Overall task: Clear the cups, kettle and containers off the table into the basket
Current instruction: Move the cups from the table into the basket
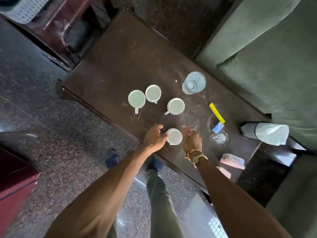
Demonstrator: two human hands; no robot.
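A: Flanking the nearest cup (pixel 174 136) at the table (pixel 109 69) front edge: left hand (pixel 153 137) fingers touch its side, right hand (pixel 191 140) curled beside it, grip unclear.
B: Orientation?
A: Upright, mouth up. Beyond it three more cups (pixel 176 106), handles toward the near edge, then a stack of clear cups (pixel 193 82)

Both hands (pixel 173 137) around the nearest white cup (pixel 174 136)

Bare forearms, wristbands (pixel 194 156), grey trousers (pixel 159 191)
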